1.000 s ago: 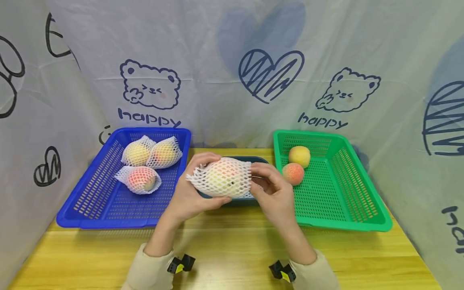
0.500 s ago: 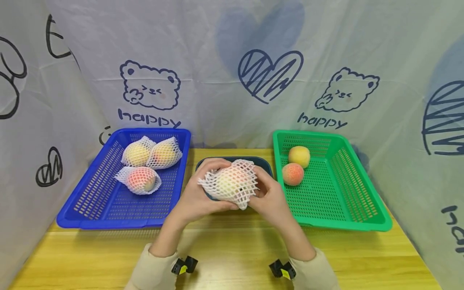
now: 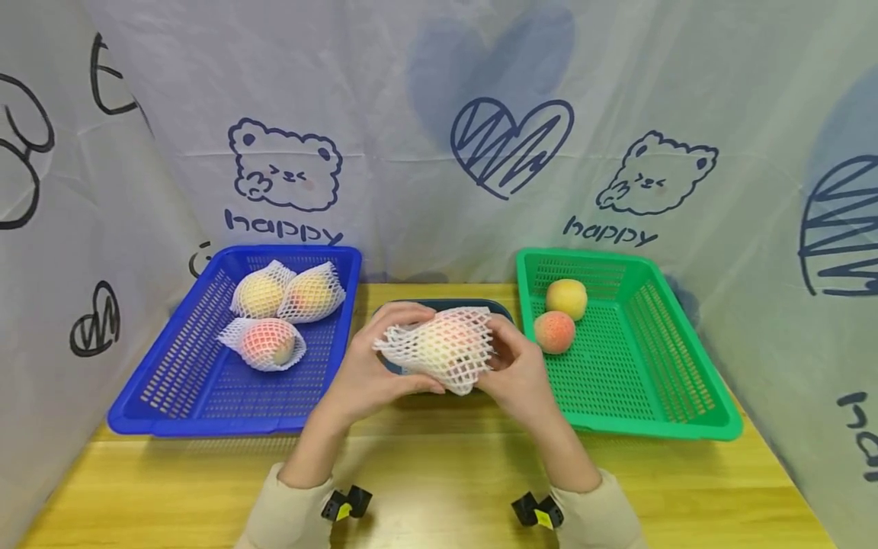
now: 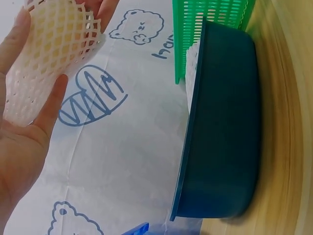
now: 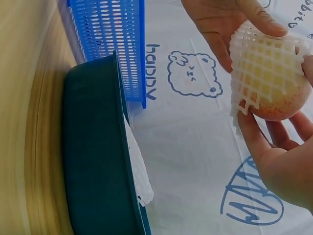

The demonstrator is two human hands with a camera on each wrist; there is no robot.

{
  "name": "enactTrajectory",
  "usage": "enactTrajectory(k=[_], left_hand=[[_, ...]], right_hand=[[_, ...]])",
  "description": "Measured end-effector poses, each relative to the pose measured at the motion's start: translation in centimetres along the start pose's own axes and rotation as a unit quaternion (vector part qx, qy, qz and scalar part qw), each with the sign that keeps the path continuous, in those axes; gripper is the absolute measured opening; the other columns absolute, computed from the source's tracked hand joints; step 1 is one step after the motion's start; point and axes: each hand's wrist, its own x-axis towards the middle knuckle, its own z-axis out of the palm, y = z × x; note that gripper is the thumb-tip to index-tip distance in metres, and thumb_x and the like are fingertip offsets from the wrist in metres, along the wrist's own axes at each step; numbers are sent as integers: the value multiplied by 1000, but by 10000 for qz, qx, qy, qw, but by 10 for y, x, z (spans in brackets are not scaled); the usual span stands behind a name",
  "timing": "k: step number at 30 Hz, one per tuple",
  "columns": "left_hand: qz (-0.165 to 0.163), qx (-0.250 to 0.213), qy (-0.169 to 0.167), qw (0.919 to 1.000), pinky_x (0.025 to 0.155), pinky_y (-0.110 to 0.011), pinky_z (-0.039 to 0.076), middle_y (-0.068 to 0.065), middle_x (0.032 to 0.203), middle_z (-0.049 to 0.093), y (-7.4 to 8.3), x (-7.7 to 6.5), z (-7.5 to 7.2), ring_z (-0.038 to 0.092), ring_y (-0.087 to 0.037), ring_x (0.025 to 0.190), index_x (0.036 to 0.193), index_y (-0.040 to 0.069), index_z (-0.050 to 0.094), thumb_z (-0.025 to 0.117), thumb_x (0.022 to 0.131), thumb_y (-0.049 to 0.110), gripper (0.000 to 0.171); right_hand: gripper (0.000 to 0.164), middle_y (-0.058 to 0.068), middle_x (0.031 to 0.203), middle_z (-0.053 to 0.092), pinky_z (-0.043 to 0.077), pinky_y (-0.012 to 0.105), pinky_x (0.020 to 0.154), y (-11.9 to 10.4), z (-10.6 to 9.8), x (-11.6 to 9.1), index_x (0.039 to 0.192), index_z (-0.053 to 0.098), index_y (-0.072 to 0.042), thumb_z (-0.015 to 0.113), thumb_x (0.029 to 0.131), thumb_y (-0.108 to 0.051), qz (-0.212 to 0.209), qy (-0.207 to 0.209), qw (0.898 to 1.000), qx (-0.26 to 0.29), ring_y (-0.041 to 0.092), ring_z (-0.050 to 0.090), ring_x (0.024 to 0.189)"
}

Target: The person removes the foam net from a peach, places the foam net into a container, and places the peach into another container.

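Observation:
Both hands hold up a yellow-and-pink peach (image 3: 442,347) in a white foam net sleeve (image 4: 58,34), over the dark teal tub (image 3: 504,306). My left hand (image 3: 366,374) grips the sleeved peach from its left side, thumb below and fingers behind. At the other end my right hand (image 3: 517,381) pinches the sleeve's edge between thumb and fingers. In the right wrist view, part of the peach's blushed skin (image 5: 281,106) shows bare past the net rim. The sleeve's gathered end points left, and its wider end flares to the right.
To the left stands a blue basket (image 3: 213,423) with three net-sleeved peaches (image 3: 267,343). A green basket (image 3: 645,423) on the right holds two bare peaches (image 3: 554,332). White netting (image 5: 139,166) shows inside the tub. The wooden table (image 3: 439,473) runs up to a printed cloth backdrop (image 3: 405,152).
The sleeved peach has shifted slightly right with my left hand. Its sleeve's right end, earlier drawn out sideways, now flares with a corner hanging down. My right hand has come lower.

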Motion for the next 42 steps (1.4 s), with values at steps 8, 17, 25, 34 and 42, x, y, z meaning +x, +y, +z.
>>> enactTrajectory(k=[8, 17, 25, 34, 42], left_hand=[[161, -95, 334, 9993, 86, -27, 58, -11, 115, 69, 0, 4, -3, 66, -22, 106, 109, 1, 74, 86, 74, -14, 40], [142, 45, 791, 9968, 77, -23, 56, -8, 105, 72, 0, 3, -4, 65, -14, 94, 103, -3, 73, 81, 80, -15, 27], [-670, 58, 1446, 9872, 68, -24, 59, -12, 98, 71, -1, 3, -3, 67, -12, 83, 107, -3, 71, 79, 87, -4, 21], [-1875, 624, 2010, 9595, 75, -24, 55, -20, 99, 74, -30, 8, 12, 68, -16, 85, 110, -4, 71, 75, 92, 6, 21], [-3051, 1340, 1465, 9314, 95, -48, 53, -26, 116, 68, -63, 14, 18, 64, -37, 108, 121, -7, 62, 68, 96, 18, 36]], right_hand=[[63, 20, 142, 52, 55, 21, 92, -6, -13, 0, 140, 52, 15, 68, 80, 23, 167, 171, 9997, -1, 13, 60, 117], [63, 13, 140, 56, 57, 25, 93, -7, -28, 1, 138, 61, 2, 78, 80, 15, 57, 208, 9987, -457, 19, 62, 116], [61, 6, 135, 59, 58, 23, 89, -15, -49, -5, 139, 62, -3, 85, 83, 2, 345, 776, 9940, -685, 17, 66, 110], [62, -1, 140, 55, 54, 14, 86, -12, -102, -16, 147, 59, -11, 83, 90, -14, 744, 1348, 9734, -1696, 12, 61, 112], [72, 19, 152, 45, 51, 21, 75, 0, -154, -28, 155, 49, -12, 77, 95, -40, 1424, 858, 9323, -3212, 38, 56, 122]])
